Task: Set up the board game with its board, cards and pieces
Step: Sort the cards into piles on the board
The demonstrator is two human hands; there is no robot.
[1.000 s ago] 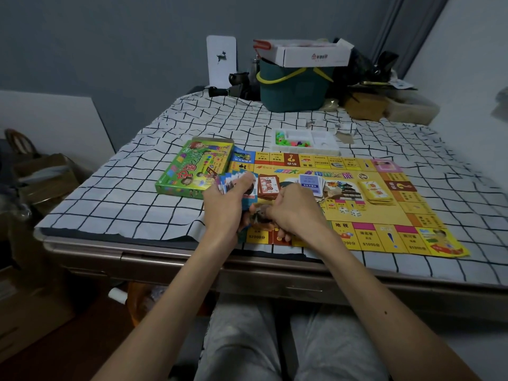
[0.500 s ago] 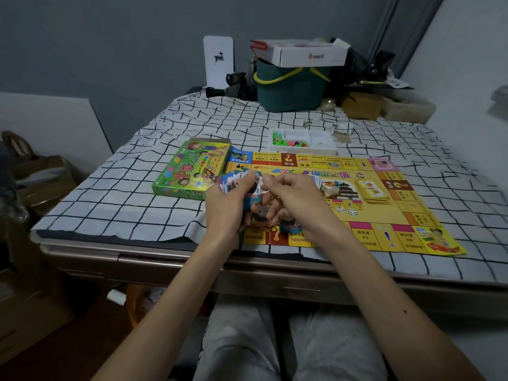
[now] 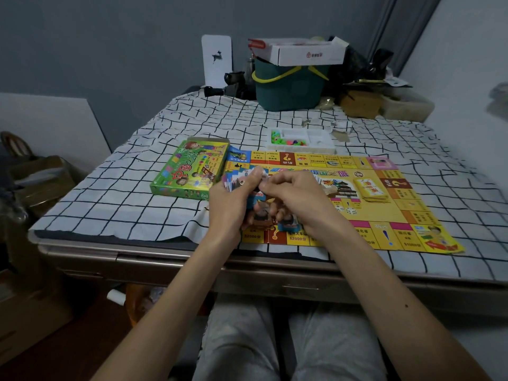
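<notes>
- Head view, main risk: our left hand [image 3: 231, 200] grips a loose fan of cards [image 3: 235, 179] while our right hand [image 3: 298, 198] works at its top edge. We judge that a tug on one card could drag its neighbours out and spill them over the board [image 3: 384, 220] under both hands.
- Head view, second risk: a few more cards lie on the board just below our fingers, partly hidden. A dropped card would mix in with them and we would have to sort them again.
- Head view, third risk: the dice [image 3: 345, 209] and the yellow card stack [image 3: 372, 189] sit on the board to the right of our right hand. A wide sweep of that forearm could knock them askew. The board looks thin and lies on a creased tablecloth [image 3: 115, 204], so a dragging wrist might shift it.
- Head view, left hand: it is closed round the fan, thumb across the card faces and fingers behind, and is held over the board's near part.
- Head view, right hand: the fingers are curled, and thumb and forefinger pinch at the fan's top, right beside our left thumb. We cannot tell whether they hold one card or several.
- Head view, the rest: the game box [image 3: 189, 171] lies just left of our left hand. The pieces tray [image 3: 316, 138] sits beyond our right hand, past the board's far edge.
</notes>
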